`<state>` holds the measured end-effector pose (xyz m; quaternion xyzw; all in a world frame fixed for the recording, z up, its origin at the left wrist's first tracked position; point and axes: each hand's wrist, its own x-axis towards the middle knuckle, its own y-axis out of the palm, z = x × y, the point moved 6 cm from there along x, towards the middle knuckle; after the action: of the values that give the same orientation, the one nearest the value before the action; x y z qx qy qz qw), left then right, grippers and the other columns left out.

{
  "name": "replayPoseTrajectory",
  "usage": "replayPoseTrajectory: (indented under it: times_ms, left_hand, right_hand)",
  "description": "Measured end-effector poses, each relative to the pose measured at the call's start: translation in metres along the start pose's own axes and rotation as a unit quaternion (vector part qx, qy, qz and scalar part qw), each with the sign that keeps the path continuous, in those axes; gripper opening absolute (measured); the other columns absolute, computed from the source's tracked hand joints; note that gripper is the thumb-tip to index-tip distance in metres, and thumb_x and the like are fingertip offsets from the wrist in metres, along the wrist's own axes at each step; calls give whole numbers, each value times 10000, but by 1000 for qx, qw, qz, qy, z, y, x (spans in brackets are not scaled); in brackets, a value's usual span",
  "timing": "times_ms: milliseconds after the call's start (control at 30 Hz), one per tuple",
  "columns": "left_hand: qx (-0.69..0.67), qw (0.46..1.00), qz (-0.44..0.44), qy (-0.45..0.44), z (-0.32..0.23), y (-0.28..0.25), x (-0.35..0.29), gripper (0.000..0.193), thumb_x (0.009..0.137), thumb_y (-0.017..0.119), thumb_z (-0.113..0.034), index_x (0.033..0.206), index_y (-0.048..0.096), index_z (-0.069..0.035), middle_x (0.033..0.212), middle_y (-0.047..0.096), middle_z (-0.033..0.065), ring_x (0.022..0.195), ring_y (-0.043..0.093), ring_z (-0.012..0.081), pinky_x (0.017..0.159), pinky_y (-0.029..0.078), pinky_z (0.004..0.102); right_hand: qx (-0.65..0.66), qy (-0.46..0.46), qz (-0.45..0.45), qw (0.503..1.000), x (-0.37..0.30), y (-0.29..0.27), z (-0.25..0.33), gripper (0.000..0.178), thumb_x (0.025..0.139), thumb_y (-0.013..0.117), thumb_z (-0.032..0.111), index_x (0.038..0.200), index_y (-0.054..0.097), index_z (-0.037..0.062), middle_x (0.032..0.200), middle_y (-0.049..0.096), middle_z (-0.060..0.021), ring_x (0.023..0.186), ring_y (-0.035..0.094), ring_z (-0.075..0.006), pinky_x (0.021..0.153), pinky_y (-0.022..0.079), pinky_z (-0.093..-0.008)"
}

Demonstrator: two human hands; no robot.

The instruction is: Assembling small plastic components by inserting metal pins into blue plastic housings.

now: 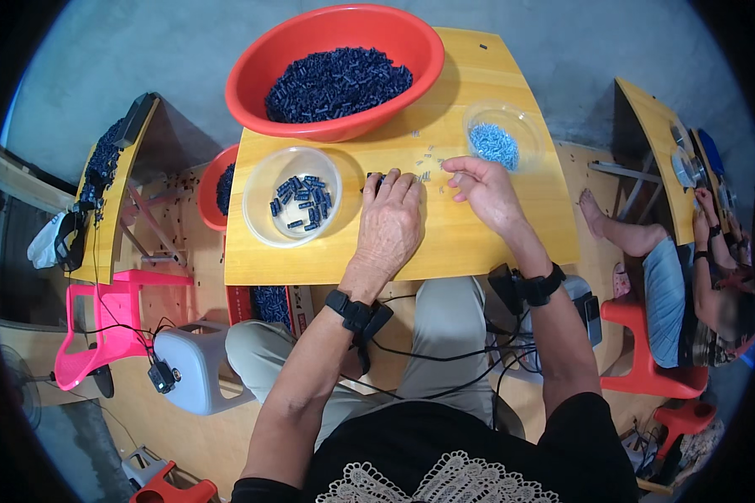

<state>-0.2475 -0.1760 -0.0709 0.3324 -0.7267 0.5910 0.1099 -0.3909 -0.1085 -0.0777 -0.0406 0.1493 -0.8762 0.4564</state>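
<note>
My left hand [392, 216] rests palm down on the yellow table [453, 251], its fingers closed over a small dark plastic part [376, 179] that peeks out by the fingertips. To its right, my right hand [488, 194] hovers over the tabletop with fingers bent and apart; nothing shows between them. Several tiny silver pins [425, 177] lie scattered between the hands and beyond them. A round clear tub [533, 130] behind my right hand holds many small bluish metal pieces [494, 145]. Left of my left hand, a larger translucent tub [260, 220] contains several dark plastic parts [302, 199].
A large red basin [243, 88] heaped with dark parts [340, 82] stands at the table's far left. Black cables [445, 392] run across my lap. Stools, including a pink one [119, 310], stand around. Another person [667, 293] sits at a table on the right.
</note>
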Motion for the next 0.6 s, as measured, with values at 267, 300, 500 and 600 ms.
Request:
replayPoseTrajectory:
  times_ms: [267,300,500,600]
  left_hand:
    - [2,1000,-7,-3,2,-2,-1,282,738,570,-39,1015,600,5,1094,593,151,1112,516,319,994,331,477]
    - [0,1000,-8,-3,2,-3,-1,282,738,570,-39,1015,600,5,1094,593,151,1112,516,319,994,331,477]
    - [-13,1000,-21,-15,9,-3,-3,254,728,587,-51,976,613,0,1072,602,146,1096,527,318,988,334,484]
    - [-14,999,-32,-14,9,-2,-3,245,723,591,-52,962,617,-3,1058,606,146,1087,533,316,984,337,484]
  right_hand:
    - [-130,-166,-52,976,3,-14,56,206,824,515,42,959,645,-44,820,659,-190,748,646,-273,692,509,-333]
    - [-132,-166,-51,976,7,-12,59,206,824,515,42,959,645,-44,820,659,-190,748,646,-273,692,509,-333]
    - [-297,-222,-17,929,34,17,65,258,828,490,48,1028,614,-57,904,645,-223,845,640,-304,760,495,-358]
    - [-316,-240,-43,917,50,28,59,276,755,468,0,973,625,-65,937,634,-244,903,606,-389,805,483,-437]
